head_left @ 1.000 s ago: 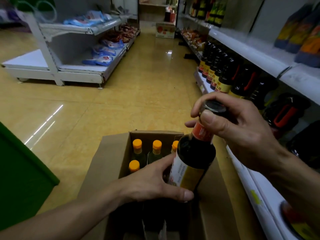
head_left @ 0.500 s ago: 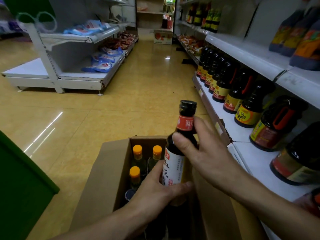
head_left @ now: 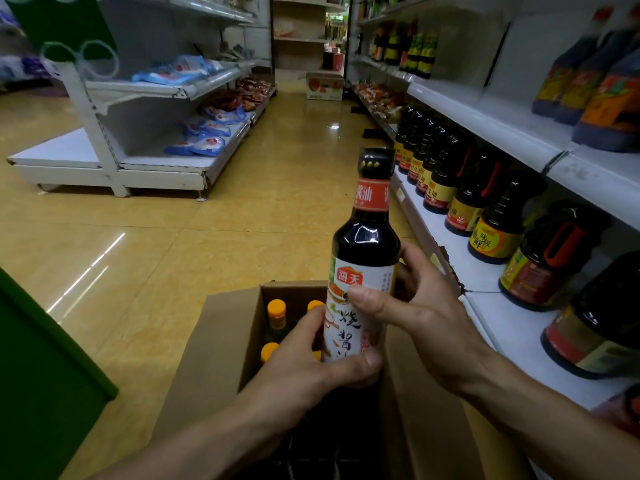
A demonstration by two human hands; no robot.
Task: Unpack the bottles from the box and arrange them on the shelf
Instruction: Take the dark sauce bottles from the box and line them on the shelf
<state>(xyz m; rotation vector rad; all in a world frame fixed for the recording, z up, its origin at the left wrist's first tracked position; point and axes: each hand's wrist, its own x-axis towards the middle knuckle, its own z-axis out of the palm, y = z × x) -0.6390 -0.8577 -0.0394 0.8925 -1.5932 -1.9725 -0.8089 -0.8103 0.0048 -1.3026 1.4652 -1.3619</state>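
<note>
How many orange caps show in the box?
3: one orange cap at the box's far left, a second cap beside it, a third cap nearer. The dark bottle and left hand may hide more.

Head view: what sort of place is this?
Probably a small grocery store aisle: white shelf stocked with rows of dark sauce bottles on the right, bagged goods on a gondola rack opposite, and an open cardboard box of orange-capped bottles.

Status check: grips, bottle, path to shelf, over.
Soy sauce bottle upright above the box; left grip round its base, right grip pinching its label. Orange-capped bottles in box. Bare shelf spot to the right, nothing between.
</note>
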